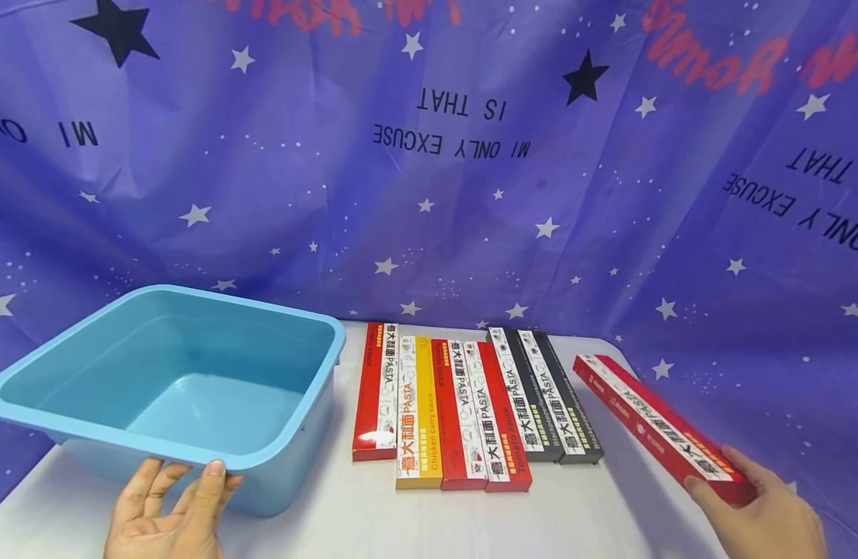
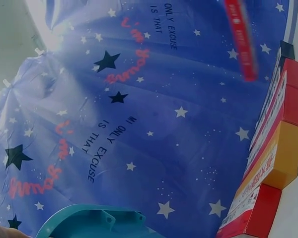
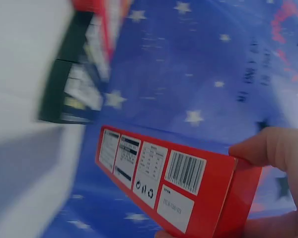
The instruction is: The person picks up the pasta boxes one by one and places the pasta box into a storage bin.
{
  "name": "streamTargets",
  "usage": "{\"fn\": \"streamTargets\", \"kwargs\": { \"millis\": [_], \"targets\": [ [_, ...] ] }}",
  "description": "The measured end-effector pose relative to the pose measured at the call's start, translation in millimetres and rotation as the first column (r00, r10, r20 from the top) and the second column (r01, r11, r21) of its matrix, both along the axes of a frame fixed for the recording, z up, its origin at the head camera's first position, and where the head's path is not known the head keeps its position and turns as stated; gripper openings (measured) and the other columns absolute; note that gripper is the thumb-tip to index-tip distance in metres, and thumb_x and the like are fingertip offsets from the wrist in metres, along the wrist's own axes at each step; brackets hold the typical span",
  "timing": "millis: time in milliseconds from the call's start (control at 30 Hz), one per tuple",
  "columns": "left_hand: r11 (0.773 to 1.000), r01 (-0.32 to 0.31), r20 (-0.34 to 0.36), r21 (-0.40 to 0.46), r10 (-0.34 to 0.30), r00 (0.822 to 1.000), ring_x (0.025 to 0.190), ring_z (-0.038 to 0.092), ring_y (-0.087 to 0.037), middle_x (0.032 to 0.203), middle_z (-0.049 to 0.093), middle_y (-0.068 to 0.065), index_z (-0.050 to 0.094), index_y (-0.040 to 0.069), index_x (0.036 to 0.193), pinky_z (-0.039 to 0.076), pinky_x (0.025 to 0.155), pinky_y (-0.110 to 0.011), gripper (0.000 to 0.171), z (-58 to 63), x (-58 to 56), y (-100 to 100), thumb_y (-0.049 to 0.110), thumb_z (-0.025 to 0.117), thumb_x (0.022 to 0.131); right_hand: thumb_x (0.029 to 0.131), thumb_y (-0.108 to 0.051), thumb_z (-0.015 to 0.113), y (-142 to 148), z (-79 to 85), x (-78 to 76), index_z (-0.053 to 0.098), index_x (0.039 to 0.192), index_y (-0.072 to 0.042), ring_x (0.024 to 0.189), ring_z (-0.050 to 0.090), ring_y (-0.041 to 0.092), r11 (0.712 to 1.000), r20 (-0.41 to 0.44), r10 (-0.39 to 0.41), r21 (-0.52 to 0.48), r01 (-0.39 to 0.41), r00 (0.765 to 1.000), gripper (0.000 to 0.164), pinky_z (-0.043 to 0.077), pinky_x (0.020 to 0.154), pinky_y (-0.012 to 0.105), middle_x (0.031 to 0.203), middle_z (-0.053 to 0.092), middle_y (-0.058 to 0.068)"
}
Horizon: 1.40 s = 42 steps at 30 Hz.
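Note:
My right hand [image 1: 767, 508] holds a red pasta box [image 1: 669, 427] by its near end, raised at the table's right side. The right wrist view shows a barcode on this red box [image 3: 149, 171], with the thumb and fingers around its end. At the left, my left hand [image 1: 173, 508] pinches the near rim of a blue plastic basin [image 1: 212, 400], thumb on top and fingers under. Between the hands lie several pasta boxes in a row: a red box [image 1: 366, 404], a yellow box [image 1: 429, 419], two more red boxes [image 1: 501, 435], and two black boxes [image 1: 578, 423].
A white table [image 1: 338, 512] bears the basin and the row of boxes. Behind it and along the right hangs a purple curtain [image 1: 442, 225] with stars and lettering. The basin's inside shows a bare floor.

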<state>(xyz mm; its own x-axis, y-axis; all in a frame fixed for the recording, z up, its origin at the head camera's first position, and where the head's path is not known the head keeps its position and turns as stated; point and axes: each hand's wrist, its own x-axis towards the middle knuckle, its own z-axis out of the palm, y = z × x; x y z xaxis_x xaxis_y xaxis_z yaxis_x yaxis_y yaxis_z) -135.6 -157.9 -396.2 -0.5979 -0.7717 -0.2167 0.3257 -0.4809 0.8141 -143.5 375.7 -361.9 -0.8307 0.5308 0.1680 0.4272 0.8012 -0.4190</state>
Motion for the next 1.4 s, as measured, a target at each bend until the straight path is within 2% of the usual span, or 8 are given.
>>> {"fn": "streamTargets", "kwargs": {
  "millis": [67, 133, 267, 533, 733, 867, 1133, 1400],
  "targets": [
    [1.0, -0.017, -0.035, -0.002, 0.017, 0.999, 0.068, 0.067, -0.013, 0.112, 0.045, -0.009, 0.041, 0.01, 0.138, 0.061, 0.065, -0.022, 0.075, -0.5, 0.3, 2, -0.006, 0.079, 0.076, 0.079, -0.05, 0.078, -9, 18.0, 1.0, 0.046, 0.143, -0.003, 0.09, 0.058, 0.042, 0.999, -0.077, 0.038, 0.004, -0.038, 0.996, 0.085, 0.039, 0.06, 0.037, 0.115, 0.059, 0.036],
    [0.999, -0.04, -0.087, 0.021, 0.042, 0.995, 0.066, 0.067, -0.016, 0.109, 0.047, -0.011, 0.044, 0.009, 0.134, 0.062, 0.063, -0.024, 0.071, -0.8, 0.4, 5, -0.011, 0.078, 0.075, 0.079, -0.045, 0.08, -19, 34.5, -0.9, 0.046, 0.145, -0.008, 0.091, 0.064, 0.022, 0.993, -0.17, 0.113, -0.019, -0.118, 0.979, 0.083, 0.042, 0.062, 0.028, 0.118, 0.061, 0.032],
    [0.994, -0.089, -0.188, 0.06, 0.099, 0.977, 0.062, 0.066, -0.02, 0.103, 0.051, -0.014, 0.05, 0.002, 0.129, 0.062, 0.058, -0.029, 0.068, 0.1, 1.3, 9, -0.022, 0.076, 0.07, 0.078, -0.028, 0.085, -51, 62.9, -15.7, 0.044, 0.147, -0.016, 0.087, 0.06, -0.013, 0.933, -0.327, 0.278, -0.133, -0.335, 0.903, 0.081, 0.051, 0.063, 0.007, 0.125, 0.063, 0.019],
    [0.995, -0.086, -0.24, 0.059, 0.098, 0.966, 0.061, 0.066, -0.023, 0.1, 0.053, -0.017, 0.051, -0.002, 0.126, 0.063, 0.058, -0.032, 0.067, 3.1, 3.2, 7, -0.027, 0.073, 0.068, 0.08, 0.002, 0.078, -143, 106.8, -55.2, 0.05, 0.141, -0.006, 0.099, 0.066, 0.01, 0.614, -0.478, 0.614, -0.211, -0.76, 0.629, 0.068, 0.059, 0.079, 0.019, 0.131, 0.056, 0.015],
    [0.996, -0.076, -0.207, 0.043, 0.083, 0.975, 0.064, 0.067, -0.022, 0.101, 0.054, -0.016, 0.049, -0.001, 0.127, 0.063, 0.059, -0.031, 0.068, 4.4, 3.8, 7, -0.025, 0.074, 0.069, 0.079, 0.001, 0.076, -208, 121.9, -83.1, 0.051, 0.14, -0.008, 0.098, 0.067, 0.025, 0.4, -0.474, 0.702, -0.355, -0.845, 0.531, 0.067, 0.062, 0.079, 0.033, 0.127, 0.058, 0.009],
    [0.997, -0.074, -0.189, 0.024, 0.077, 0.979, 0.064, 0.066, -0.021, 0.103, 0.054, -0.017, 0.048, -0.001, 0.129, 0.063, 0.059, -0.031, 0.071, 5.0, 4.3, 8, -0.025, 0.075, 0.069, 0.078, -0.001, 0.076, -250, 119.9, -102.4, 0.053, 0.139, -0.009, 0.097, 0.067, 0.026, 0.299, -0.473, 0.74, -0.405, -0.864, 0.478, 0.066, 0.062, 0.079, 0.036, 0.125, 0.06, 0.005],
    [0.997, -0.081, -0.188, 0.009, 0.082, 0.979, 0.059, 0.066, -0.021, 0.1, 0.053, -0.016, 0.05, 0.0, 0.129, 0.063, 0.057, -0.03, 0.072, 4.4, -1.9, 14, -0.023, 0.077, 0.067, 0.076, -0.01, 0.079, -327, 98.2, -137.9, 0.056, 0.137, -0.013, 0.095, 0.062, 0.023, 0.251, -0.348, 0.837, -0.441, -0.861, 0.422, 0.065, 0.061, 0.074, 0.032, 0.113, 0.063, 0.002],
    [1.0, -0.012, 0.003, -0.02, 0.012, 1.0, 0.073, 0.068, -0.011, 0.111, 0.046, -0.011, 0.034, 0.006, 0.146, 0.061, 0.063, -0.022, 0.087, 0.9, -2.1, 4, -0.001, 0.082, 0.074, 0.073, -0.025, 0.08, -404, 57.5, -166.8, 0.061, 0.132, -0.012, 0.089, 0.055, 0.007, 0.252, -0.15, 0.951, -0.135, -0.958, 0.271, 0.063, 0.053, 0.066, 0.013, 0.108, 0.065, -0.007]
  ]
}}
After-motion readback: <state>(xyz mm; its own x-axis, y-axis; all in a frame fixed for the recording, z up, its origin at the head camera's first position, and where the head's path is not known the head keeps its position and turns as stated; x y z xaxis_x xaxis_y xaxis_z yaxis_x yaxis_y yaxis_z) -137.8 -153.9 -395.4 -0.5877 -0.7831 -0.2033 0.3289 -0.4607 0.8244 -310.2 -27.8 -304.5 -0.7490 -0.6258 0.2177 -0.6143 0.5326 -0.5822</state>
